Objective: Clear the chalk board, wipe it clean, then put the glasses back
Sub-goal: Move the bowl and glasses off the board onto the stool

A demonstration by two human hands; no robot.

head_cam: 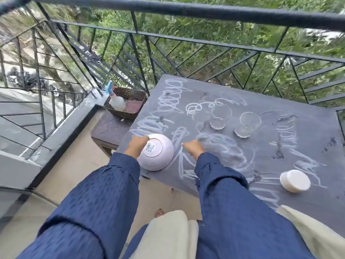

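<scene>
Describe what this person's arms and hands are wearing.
The left sleeve and right sleeve are loose, dark blue fabric with a fine woven texture, long and gathered in at the wrist. The left hand and right hand are bare: no gloves, and no watch or bracelet shows.

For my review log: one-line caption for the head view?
Left hand grips upturned bowl; right hand curled over scribbled chalk board.

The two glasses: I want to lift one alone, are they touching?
Apart: the head view shows bare board between the left glass and the right glass.
</scene>
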